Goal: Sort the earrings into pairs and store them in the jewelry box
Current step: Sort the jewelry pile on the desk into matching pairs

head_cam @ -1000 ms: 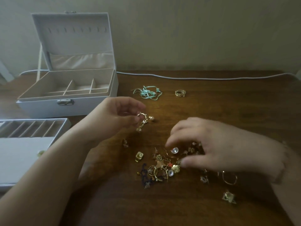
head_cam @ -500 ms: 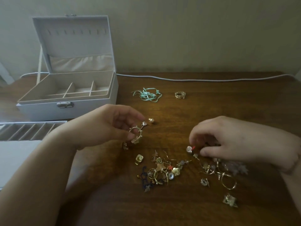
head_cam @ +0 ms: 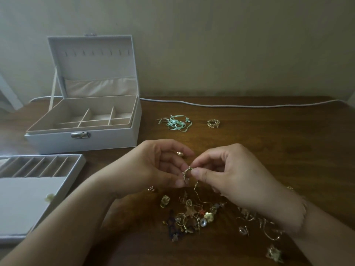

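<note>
Gold hoop earring (head_cam: pixel 186 172) is being pinched between both hands above the table (head_cam: pixel 269 150): left hand (head_cam: pixel 155 167) is gripping its lower curve, right hand (head_cam: pixel 226 175) is nipping its top. Loose earrings (head_cam: pixel 194 215) are lying just below; the open jewelry box (head_cam: pixel 84 137) is sitting far left.

Dim room: plain beige wall (head_cam: pixel 230 45) behind a dark wooden table (head_cam: pixel 278 150), grey cable (head_cam: pixel 230 105) along its back edge
</note>
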The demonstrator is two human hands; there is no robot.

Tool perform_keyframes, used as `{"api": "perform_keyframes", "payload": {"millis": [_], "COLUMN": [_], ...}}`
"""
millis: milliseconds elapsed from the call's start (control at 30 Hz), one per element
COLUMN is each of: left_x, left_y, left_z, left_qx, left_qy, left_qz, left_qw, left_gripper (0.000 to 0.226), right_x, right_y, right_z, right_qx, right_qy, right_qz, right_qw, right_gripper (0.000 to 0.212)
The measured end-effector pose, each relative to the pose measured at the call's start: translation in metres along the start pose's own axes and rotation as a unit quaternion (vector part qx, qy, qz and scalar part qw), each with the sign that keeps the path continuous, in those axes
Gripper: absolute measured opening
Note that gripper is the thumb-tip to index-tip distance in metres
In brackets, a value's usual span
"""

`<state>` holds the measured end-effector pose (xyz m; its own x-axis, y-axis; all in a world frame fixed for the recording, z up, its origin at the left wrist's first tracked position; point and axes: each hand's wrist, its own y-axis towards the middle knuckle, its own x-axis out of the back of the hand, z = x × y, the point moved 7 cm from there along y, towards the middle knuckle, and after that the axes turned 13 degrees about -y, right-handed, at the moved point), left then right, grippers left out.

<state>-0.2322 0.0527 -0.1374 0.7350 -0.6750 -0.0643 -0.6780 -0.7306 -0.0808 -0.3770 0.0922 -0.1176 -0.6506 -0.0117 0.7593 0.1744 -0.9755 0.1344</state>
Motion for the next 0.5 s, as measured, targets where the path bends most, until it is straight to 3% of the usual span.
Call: {"api": "perform_keyframes", "payload": {"millis": [233, 500], "left_x": [0.003, -0.003], "left_y": [0.001, -0.002], "left_z": [-0.008, -0.017], "left_qx": [-0.052, -0.144], "left_qy": [0.082, 0.178], "left_qz": [-0.053, -0.072], "left_qw": [0.994, 0.971], "left_gripper": [0.039, 0.036], "right_x": [0.001, 0.007], "right_y": [-0.001, -0.001], "right_z": [-0.005, -0.009], "right_qx": [-0.044, -0.069], "right_qy": [0.052, 0.039], "right_qz": [0.014, -0.043], "right_qw": [0.998, 0.996], "right_gripper": [0.004, 0.007]}}
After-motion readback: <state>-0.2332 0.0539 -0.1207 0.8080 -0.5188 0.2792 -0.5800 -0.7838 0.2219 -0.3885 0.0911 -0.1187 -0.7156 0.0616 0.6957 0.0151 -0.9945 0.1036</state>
